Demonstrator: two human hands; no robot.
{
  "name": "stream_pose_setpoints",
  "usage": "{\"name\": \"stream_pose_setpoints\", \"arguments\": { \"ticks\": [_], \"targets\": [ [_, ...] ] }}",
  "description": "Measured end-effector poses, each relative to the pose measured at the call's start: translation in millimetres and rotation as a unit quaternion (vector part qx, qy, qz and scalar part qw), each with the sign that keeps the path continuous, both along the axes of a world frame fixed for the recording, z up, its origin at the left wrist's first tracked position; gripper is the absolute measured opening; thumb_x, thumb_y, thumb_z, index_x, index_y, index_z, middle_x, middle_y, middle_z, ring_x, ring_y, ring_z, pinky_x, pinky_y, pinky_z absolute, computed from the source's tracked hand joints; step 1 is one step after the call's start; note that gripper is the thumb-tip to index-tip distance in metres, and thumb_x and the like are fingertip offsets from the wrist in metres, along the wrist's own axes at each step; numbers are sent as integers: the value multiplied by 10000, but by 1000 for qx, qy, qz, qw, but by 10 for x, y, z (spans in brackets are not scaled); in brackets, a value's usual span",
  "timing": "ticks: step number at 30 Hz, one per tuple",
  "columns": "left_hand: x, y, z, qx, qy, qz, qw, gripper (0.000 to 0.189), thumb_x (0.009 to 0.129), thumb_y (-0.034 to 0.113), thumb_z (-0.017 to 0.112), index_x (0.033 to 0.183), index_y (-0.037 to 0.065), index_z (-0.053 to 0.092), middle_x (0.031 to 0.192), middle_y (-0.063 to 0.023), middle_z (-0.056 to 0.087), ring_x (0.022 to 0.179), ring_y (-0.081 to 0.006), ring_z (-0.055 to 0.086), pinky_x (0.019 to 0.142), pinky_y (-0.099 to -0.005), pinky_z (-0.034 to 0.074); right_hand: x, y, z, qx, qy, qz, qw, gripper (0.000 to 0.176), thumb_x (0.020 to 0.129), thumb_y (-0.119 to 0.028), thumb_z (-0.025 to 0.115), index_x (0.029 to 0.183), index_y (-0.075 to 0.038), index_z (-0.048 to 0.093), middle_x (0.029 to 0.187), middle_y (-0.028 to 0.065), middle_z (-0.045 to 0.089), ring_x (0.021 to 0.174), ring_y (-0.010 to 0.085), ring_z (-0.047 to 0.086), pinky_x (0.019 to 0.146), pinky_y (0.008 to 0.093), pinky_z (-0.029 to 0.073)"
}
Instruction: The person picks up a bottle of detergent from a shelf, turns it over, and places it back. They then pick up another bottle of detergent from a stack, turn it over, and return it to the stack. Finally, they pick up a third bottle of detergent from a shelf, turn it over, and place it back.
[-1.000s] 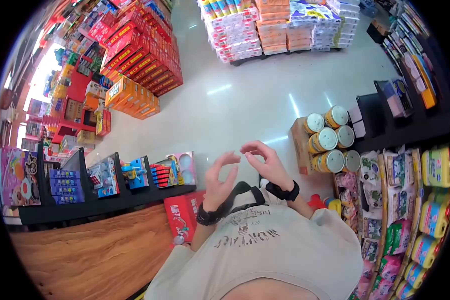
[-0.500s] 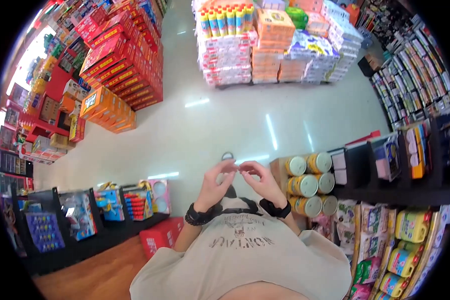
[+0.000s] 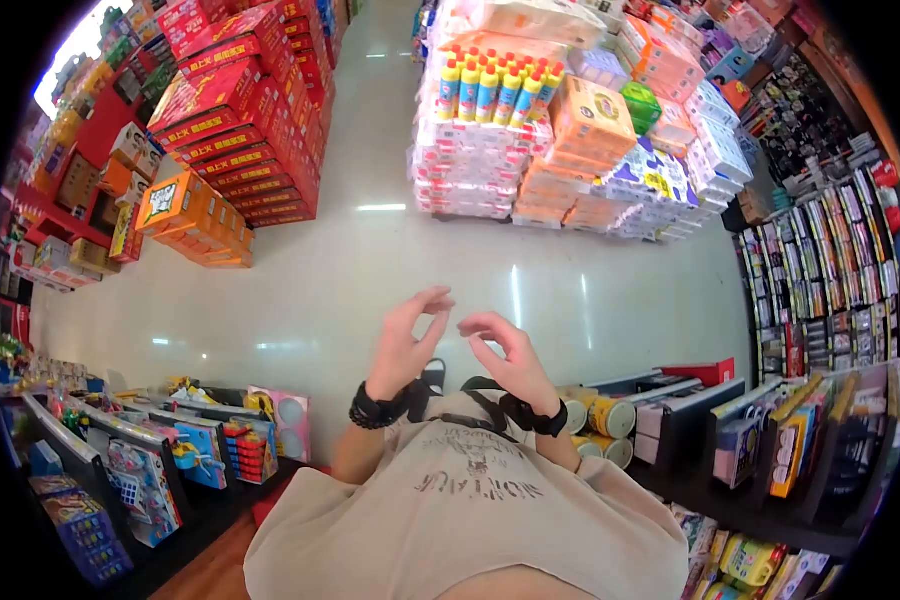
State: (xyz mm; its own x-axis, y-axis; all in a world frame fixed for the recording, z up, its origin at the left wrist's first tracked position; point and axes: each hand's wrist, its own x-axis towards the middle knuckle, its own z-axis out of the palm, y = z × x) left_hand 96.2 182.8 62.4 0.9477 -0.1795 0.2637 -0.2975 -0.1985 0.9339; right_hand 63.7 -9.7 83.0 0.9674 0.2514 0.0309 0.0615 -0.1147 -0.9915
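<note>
My left hand [image 3: 410,338] is raised in front of my chest, fingers bent and apart from the thumb, with nothing in it. Beside it, my right hand [image 3: 508,352] is held the same way, also holding nothing. A small gap separates the two hands. Each wrist has a dark band. Below them are my printed light shirt [image 3: 470,510] and a dark strap across my waist. One dark sandal [image 3: 434,374] shows on the floor beneath my hands.
Red cartons [image 3: 220,140] and orange boxes [image 3: 195,215] stand stacked at left. Ahead, wrapped paper packs [image 3: 460,165] carry yellow bottles [image 3: 486,95]. Shelves of boxed toys [image 3: 205,455] lie near left; yellow-sided tins [image 3: 610,418] and shelving [image 3: 690,455] lie near right. Shiny floor [image 3: 340,280] stretches between.
My hands have moved slightly apart, with fingertips no longer nearly meeting. The view has tilted up and turned, so the stacks ahead sit lower and the tins at right are more hidden.
</note>
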Motion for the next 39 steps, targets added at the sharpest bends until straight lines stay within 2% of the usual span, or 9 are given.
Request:
{"name": "stream_pose_setpoints", "arguments": {
  "ticks": [3,12,21,26,27,29,34,38,39],
  "targets": [
    [245,-41,-37,-36,-7,-11,999,325,945,-18,627,1269,-12,615,1070,-127,738,988,-222,719,900,-337,551,300,-15,-151,15,17,3,1000,258,986,-88,618,1224,11,624,1169,96,675,1062,177,645,935,326,512],
    [1167,-92,-185,8,-6,10,1000,340,920,-48,638,1258,-14,617,1089,-145,728,979,-241,727,884,-343,564,1514,-32,-373,80,53,30,995,269,991,-85,608,1242,9,624,1164,97,689,1099,177,654,942,334,517],
    [2852,-411,-52,39,7,-4,999,333,913,-23,657,1245,-12,630,1204,-157,692,1097,-260,688,925,-360,560,3306,-339,-425,58,6,25,998,287,989,-94,602,1254,15,615,1110,86,695,1030,177,673,917,331,527],
    [3766,-515,31,75,-51,5,996,364,919,21,672,1278,5,616,1227,-168,676,1116,-307,675,938,-377,556,4163,-503,-529,89,16,17,996,292,999,-49,577,1288,-15,600,1214,67,669,1108,144,639,932,302,515],
    [3878,-506,78,87,-54,14,995,372,917,23,674,1284,6,612,1223,-169,675,1116,-313,674,935,-379,554,4314,-489,-494,88,17,8,996,314,985,-72,610,1292,-9,601,1191,84,675,1049,168,655,891,328,534],
    [4141,-559,188,98,-65,25,993,388,914,28,679,1294,8,603,1214,-172,672,1115,-325,671,928,-382,551,4555,-475,-593,95,47,-2,994,329,990,-78,617,1310,-8,588,1221,99,663,1078,177,645,916,333,527],
    [4753,-558,-11,71,-6,22,997,392,893,45,705,1277,29,628,1255,-156,669,1122,-322,661,939,-390,529,5181,-441,-676,53,8,14,998,470,975,-32,611,1430,-11,491,1367,138,581,1241,217,590,981,346,511],
    [5351,-549,-458,82,-8,5,997,439,888,48,706,1313,34,599,1300,-178,635,1154,-352,637,954,-419,521,5695,-428,-622,51,-8,-4,999,476,987,-57,621,1438,-13,475,1399,126,559,1275,206,562,1030,344,488],
    [5552,-510,-495,85,3,-19,996,455,888,54,707,1326,36,587,1307,-187,625,1166,-365,627,963,-426,516,5830,-436,-773,2,-41,-30,999,485,991,-73,632,1443,-13,467,1410,126,549,1275,212,558,1041,348,480]
  ]
}}
